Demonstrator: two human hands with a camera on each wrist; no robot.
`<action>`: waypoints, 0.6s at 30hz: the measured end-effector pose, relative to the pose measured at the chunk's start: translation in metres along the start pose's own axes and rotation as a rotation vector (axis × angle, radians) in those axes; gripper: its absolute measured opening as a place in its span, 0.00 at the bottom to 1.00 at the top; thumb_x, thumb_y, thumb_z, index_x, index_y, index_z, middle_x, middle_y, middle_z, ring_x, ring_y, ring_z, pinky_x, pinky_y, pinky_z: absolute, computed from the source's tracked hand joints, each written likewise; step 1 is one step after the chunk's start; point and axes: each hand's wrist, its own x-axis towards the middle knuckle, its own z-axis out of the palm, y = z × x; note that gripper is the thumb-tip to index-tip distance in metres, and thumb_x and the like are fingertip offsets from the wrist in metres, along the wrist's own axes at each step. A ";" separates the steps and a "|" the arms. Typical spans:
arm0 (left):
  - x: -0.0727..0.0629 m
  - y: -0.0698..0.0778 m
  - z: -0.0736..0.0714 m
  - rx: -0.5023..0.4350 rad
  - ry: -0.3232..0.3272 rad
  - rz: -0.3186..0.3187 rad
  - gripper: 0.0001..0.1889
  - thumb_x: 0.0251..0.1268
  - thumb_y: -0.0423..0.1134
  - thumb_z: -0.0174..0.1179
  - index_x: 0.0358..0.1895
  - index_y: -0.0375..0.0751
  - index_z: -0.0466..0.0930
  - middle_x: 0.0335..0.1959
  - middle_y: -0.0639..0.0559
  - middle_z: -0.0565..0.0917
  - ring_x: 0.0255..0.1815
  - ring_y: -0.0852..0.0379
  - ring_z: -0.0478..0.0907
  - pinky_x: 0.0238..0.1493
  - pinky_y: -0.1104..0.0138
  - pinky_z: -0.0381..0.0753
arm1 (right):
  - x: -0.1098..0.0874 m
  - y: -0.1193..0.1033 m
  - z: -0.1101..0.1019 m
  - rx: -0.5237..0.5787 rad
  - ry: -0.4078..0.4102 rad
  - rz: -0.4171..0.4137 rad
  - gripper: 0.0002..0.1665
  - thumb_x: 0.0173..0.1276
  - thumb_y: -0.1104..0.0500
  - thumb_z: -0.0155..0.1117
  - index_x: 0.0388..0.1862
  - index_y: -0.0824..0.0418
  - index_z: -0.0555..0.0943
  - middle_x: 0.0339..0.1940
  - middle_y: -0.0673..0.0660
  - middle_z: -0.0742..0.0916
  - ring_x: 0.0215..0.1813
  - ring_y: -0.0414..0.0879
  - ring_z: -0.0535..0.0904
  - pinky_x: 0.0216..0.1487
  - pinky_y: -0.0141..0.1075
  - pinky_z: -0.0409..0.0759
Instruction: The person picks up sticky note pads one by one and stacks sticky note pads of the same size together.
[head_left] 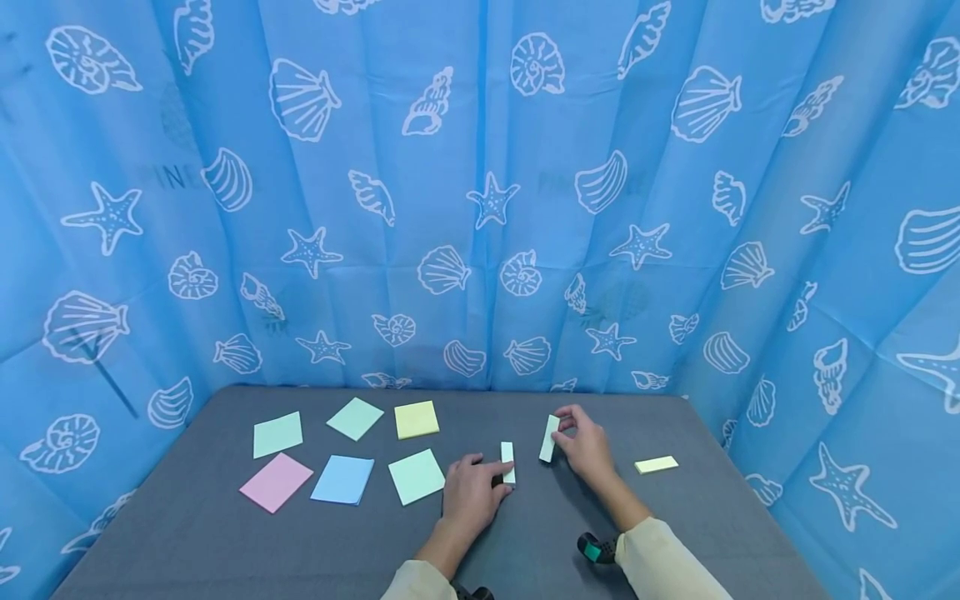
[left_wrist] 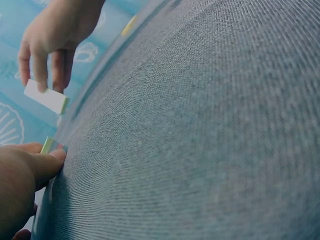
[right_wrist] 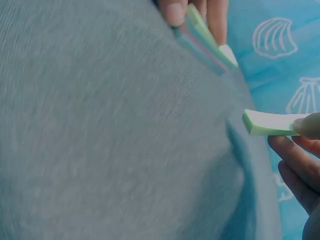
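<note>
Between thumb and fingers, my left hand [head_left: 471, 492] grips a narrow stack of sticky notes [head_left: 507, 452] standing at the table's middle. In the right wrist view that stack [right_wrist: 206, 46] shows green, blue and pink layers along its side. Just to the right, my right hand [head_left: 587, 450] pinches a narrow pale green sticky note pad [head_left: 550, 439] by one side. This pad [left_wrist: 45, 97] is held up off the grey cloth in the left wrist view, its far end free. A gap separates the two.
Farther right lies a narrow yellow sticky note pad [head_left: 656, 464]. On the left are square pads: green ones [head_left: 277, 434], a yellow one [head_left: 416, 420], a pink one [head_left: 276, 482] and a blue one [head_left: 342, 480]. A blue shell-patterned curtain [head_left: 491, 283] hangs behind the grey table [head_left: 337, 550].
</note>
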 end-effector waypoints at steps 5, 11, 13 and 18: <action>0.001 0.000 0.001 0.013 -0.002 -0.001 0.19 0.54 0.49 0.72 0.52 0.64 0.86 0.46 0.57 0.86 0.58 0.50 0.75 0.58 0.49 0.71 | 0.004 -0.010 0.004 0.202 -0.023 0.046 0.17 0.58 0.71 0.69 0.46 0.64 0.78 0.30 0.56 0.83 0.26 0.50 0.84 0.29 0.41 0.82; 0.001 -0.001 0.003 0.025 0.008 0.011 0.19 0.54 0.50 0.72 0.51 0.64 0.86 0.45 0.57 0.86 0.58 0.50 0.76 0.58 0.49 0.71 | 0.006 -0.017 0.018 0.344 -0.022 0.081 0.17 0.58 0.75 0.68 0.46 0.68 0.78 0.28 0.59 0.83 0.27 0.54 0.83 0.31 0.47 0.84; 0.001 -0.001 0.003 0.024 0.015 0.018 0.18 0.53 0.50 0.72 0.51 0.64 0.86 0.44 0.57 0.87 0.57 0.50 0.76 0.57 0.50 0.72 | 0.006 -0.019 0.023 0.369 -0.013 0.074 0.17 0.57 0.75 0.67 0.46 0.70 0.77 0.28 0.60 0.83 0.26 0.55 0.83 0.31 0.47 0.84; 0.001 -0.002 0.003 0.021 0.017 0.025 0.19 0.53 0.50 0.72 0.51 0.64 0.86 0.44 0.57 0.87 0.57 0.49 0.76 0.57 0.50 0.72 | 0.007 -0.020 0.033 0.428 0.010 0.094 0.17 0.57 0.77 0.67 0.46 0.71 0.77 0.27 0.61 0.83 0.23 0.52 0.82 0.30 0.46 0.84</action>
